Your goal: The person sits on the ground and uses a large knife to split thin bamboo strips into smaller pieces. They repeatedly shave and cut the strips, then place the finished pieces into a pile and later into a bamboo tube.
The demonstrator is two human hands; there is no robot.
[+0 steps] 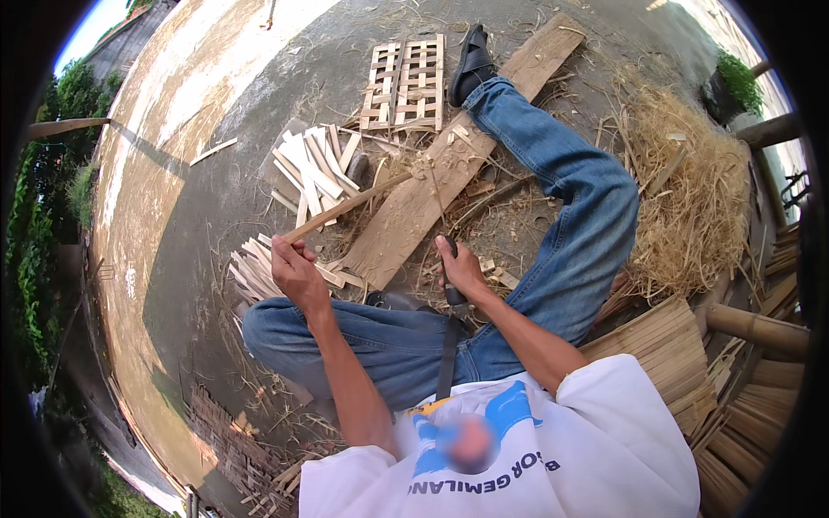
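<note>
My left hand [298, 274] is closed around one end of a long, flat bamboo strip [350, 205]. The strip slants up and to the right, its far end over a wooden plank [397, 235] on the ground. In my right hand [466, 271] is a knife [453, 294], gripped by its dark handle. Its thin blade points away from me, with the tip near the strip's far end; whether they touch I cannot tell. Pale bamboo strips [315, 170] lie in a loose pile left of the plank, and another bundle of strips [250, 269] sits beside my left hand.
A woven bamboo lattice panel [403, 84] lies beyond the pile. My right leg [579, 190] stretches along the plank's right side. A heap of fine shavings [691, 198] is on the right, near bamboo poles [756, 331]. Flat slats [661, 354] lie by my right elbow.
</note>
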